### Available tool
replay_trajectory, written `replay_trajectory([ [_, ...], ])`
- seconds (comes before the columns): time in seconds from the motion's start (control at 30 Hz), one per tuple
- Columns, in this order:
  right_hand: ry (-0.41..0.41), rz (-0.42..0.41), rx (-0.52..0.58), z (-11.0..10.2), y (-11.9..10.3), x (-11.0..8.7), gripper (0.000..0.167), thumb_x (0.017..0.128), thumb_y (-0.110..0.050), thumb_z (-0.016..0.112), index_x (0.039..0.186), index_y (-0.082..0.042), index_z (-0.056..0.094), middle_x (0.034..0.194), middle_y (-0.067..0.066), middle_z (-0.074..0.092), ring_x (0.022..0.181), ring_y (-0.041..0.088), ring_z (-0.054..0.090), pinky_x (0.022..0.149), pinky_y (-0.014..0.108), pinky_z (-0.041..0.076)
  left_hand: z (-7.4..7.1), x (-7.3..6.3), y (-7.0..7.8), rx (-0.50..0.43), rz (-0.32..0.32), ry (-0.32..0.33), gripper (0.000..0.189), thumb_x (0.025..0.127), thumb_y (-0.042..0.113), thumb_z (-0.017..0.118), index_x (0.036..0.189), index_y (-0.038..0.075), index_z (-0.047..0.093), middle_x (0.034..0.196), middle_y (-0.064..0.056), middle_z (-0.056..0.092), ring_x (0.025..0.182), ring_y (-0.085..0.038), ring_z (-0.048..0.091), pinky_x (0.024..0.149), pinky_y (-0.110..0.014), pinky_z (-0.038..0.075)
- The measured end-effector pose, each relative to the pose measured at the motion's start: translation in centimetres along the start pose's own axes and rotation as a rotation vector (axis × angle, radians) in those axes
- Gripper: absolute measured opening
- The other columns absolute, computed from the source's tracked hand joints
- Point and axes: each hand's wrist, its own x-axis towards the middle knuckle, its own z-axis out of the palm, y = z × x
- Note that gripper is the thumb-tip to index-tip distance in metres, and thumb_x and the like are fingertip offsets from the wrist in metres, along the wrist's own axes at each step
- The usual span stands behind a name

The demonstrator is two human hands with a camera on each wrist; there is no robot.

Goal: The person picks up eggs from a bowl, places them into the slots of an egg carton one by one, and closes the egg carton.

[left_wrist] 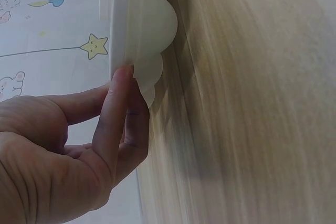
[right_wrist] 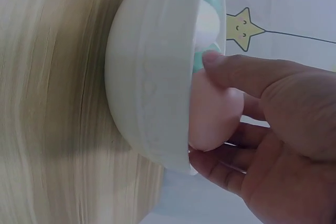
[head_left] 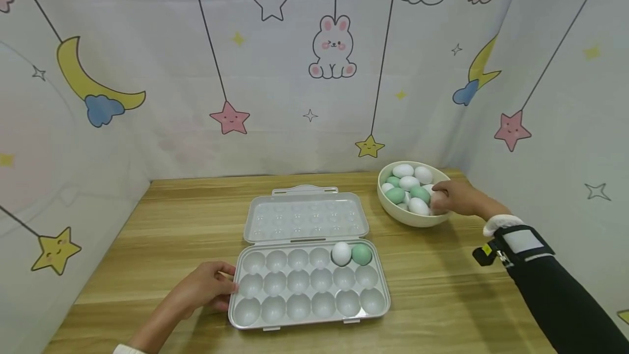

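Note:
A lidded plastic egg tray lies on the table with its lid folded back. In its back row, toward the right, sit a white egg and a green egg. My left hand pinches the tray's left rim, and the left wrist view shows the fingertips on that edge. At the back right, my right hand reaches over a cream bowl of white and green eggs. Its thumb and fingers grip a pinkish egg at the bowl's rim.
A wood-grain table carries the tray and bowl. Behind it hangs a white cloth printed with stars, moons and rabbits, which also closes off both sides. The bowl stands close to the back right corner.

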Motion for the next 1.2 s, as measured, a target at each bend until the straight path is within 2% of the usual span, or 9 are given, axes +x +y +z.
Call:
replay_trajectory([
  [0.13, 0.081, -0.018, 0.026, -0.1, -0.2, -0.2, 0.042, 0.097, -0.016, 0.072, 0.125, 0.015, 0.063, 0.117, 0.029, 0.068, 0.106, 0.04, 0.063, 0.092, 0.058, 0.053, 0.0, 0.1, -0.1, 0.0, 0.001, -0.001, 0.043, 0.094, -0.006, 0.067, 0.127, -0.023, 0.045, 0.096, -0.018, 0.064, 0.079, -0.02, 0.067, 0.065, -0.035, 0.065],
  [0.3, 0.144, 0.013, 0.071, -0.5, -1.5, -0.1, 0.049, 0.098, -0.025, 0.074, 0.129, 0.01, 0.062, 0.116, 0.023, 0.067, 0.098, 0.033, 0.06, 0.084, 0.049, 0.053, -0.1, 0.1, -0.2, 0.004, -0.004, 0.008, 0.043, 0.094, -0.006, 0.067, 0.127, -0.023, 0.045, 0.096, -0.018, 0.064, 0.08, -0.02, 0.067, 0.065, -0.036, 0.065],
  [0.43, 0.193, 0.022, 0.124, -0.8, -3.6, -0.2, 0.05, 0.096, -0.029, 0.076, 0.128, 0.006, 0.062, 0.113, 0.02, 0.066, 0.099, 0.032, 0.06, 0.083, 0.047, 0.054, 0.0, 0.1, -0.1, -0.002, -0.004, 0.006, 0.044, 0.094, -0.006, 0.067, 0.128, -0.024, 0.044, 0.096, -0.018, 0.064, 0.08, -0.02, 0.067, 0.066, -0.037, 0.065],
  [0.63, 0.258, 0.004, 0.168, -1.3, -8.0, -0.6, 0.052, 0.094, -0.036, 0.077, 0.128, 0.0, 0.062, 0.12, 0.017, 0.067, 0.109, 0.034, 0.065, 0.089, 0.051, 0.058, 0.1, 0.0, 0.0, -0.006, -0.002, 0.0, 0.044, 0.094, -0.006, 0.066, 0.128, -0.024, 0.044, 0.096, -0.019, 0.064, 0.08, -0.021, 0.067, 0.066, -0.036, 0.065],
  [0.73, 0.276, -0.034, 0.224, -1.1, -10.1, -0.5, 0.049, 0.094, -0.032, 0.078, 0.129, -0.001, 0.062, 0.121, 0.015, 0.067, 0.107, 0.031, 0.065, 0.09, 0.048, 0.06, 0.1, 0.0, 0.0, -0.003, -0.002, -0.002, 0.045, 0.094, -0.006, 0.066, 0.128, -0.024, 0.044, 0.097, -0.019, 0.064, 0.08, -0.021, 0.068, 0.066, -0.036, 0.065],
  [0.83, 0.305, -0.107, 0.313, -0.8, -11.9, -0.4, 0.045, 0.095, -0.024, 0.077, 0.13, 0.0, 0.061, 0.121, 0.014, 0.065, 0.105, 0.028, 0.063, 0.091, 0.036, 0.06, 0.0, 0.0, 0.1, 0.0, -0.003, -0.001, 0.045, 0.094, -0.006, 0.066, 0.128, -0.024, 0.044, 0.097, -0.019, 0.064, 0.081, -0.021, 0.068, 0.067, -0.036, 0.065],
  [0.93, 0.337, -0.162, 0.379, -0.5, -13.8, -0.4, 0.046, 0.096, -0.017, 0.076, 0.134, 0.002, 0.059, 0.126, 0.016, 0.064, 0.109, 0.028, 0.063, 0.094, 0.035, 0.06, 0.0, 0.0, 0.2, 0.0, -0.003, -0.003, 0.045, 0.094, -0.005, 0.066, 0.128, -0.024, 0.044, 0.098, -0.019, 0.065, 0.081, -0.021, 0.068, 0.067, -0.036, 0.065],
  [1.03, 0.349, -0.186, 0.442, -0.4, -15.5, -0.4, 0.047, 0.098, -0.014, 0.073, 0.138, 0.003, 0.057, 0.131, 0.018, 0.063, 0.117, 0.031, 0.063, 0.1, 0.047, 0.056, 0.0, 0.0, 0.1, -0.001, -0.003, -0.006, 0.045, 0.094, -0.005, 0.067, 0.129, -0.024, 0.044, 0.098, -0.019, 0.065, 0.081, -0.021, 0.068, 0.067, -0.037, 0.065],
  [1.2, 0.33, -0.214, 0.573, 0.4, -17.6, -0.3, 0.039, 0.101, -0.013, 0.069, 0.136, 0.001, 0.06, 0.13, 0.015, 0.066, 0.118, 0.028, 0.064, 0.103, 0.04, 0.055, 0.0, 0.1, -0.1, -0.001, -0.01, -0.005, 0.045, 0.094, -0.005, 0.067, 0.128, -0.024, 0.044, 0.097, -0.019, 0.065, 0.081, -0.021, 0.068, 0.067, -0.036, 0.065],
])
